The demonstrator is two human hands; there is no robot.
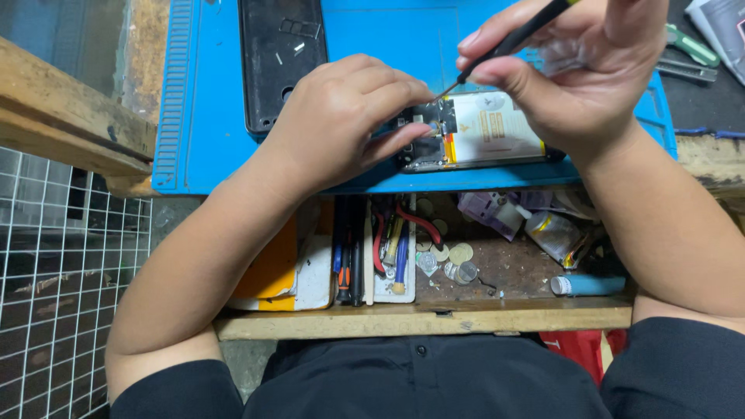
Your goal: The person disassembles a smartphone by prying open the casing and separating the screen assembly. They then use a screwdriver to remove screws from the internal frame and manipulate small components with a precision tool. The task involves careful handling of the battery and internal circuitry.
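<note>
An opened phone (485, 136) lies on a blue work mat (202, 116), its white battery and circuit board exposed. My left hand (341, 116) rests on the phone's left end, fingertips pinched at the board. My right hand (574, 70) grips a thin black screwdriver (508, 43) whose tip touches the board near my left fingertips. A black phone back cover (279, 58) lies on the mat behind my left hand.
An open wooden drawer (434, 318) below the mat holds pliers, screwdrivers, coins, a blue tube (590, 285) and small packets. A white wire grid (62, 264) stands at the left. Tweezers and a green-handled tool (691, 50) lie at the far right.
</note>
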